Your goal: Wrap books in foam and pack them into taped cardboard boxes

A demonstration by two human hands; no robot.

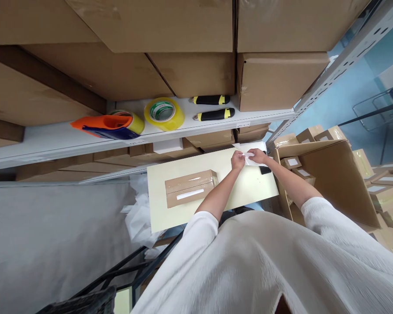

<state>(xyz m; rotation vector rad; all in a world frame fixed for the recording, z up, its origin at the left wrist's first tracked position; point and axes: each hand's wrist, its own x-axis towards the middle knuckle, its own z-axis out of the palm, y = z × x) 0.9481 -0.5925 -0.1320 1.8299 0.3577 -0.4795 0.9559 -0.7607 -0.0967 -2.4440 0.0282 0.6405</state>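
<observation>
My left hand and my right hand are close together over the far right part of a pale cream board. Between them, the fingers of both pinch a white paper label; a pointed flap of it sticks up past the left hand. On the board, left of my forearms, lies a taped cardboard box with a white label strip on its top. A black object sits at the board's right edge, partly hidden by my right wrist.
On the shelf ahead lie an orange and blue tape dispenser, a yellow tape roll and two utility knives. Large cartons stand behind. At right, an open carton holds small boxes; crumpled white paper hangs left of the board.
</observation>
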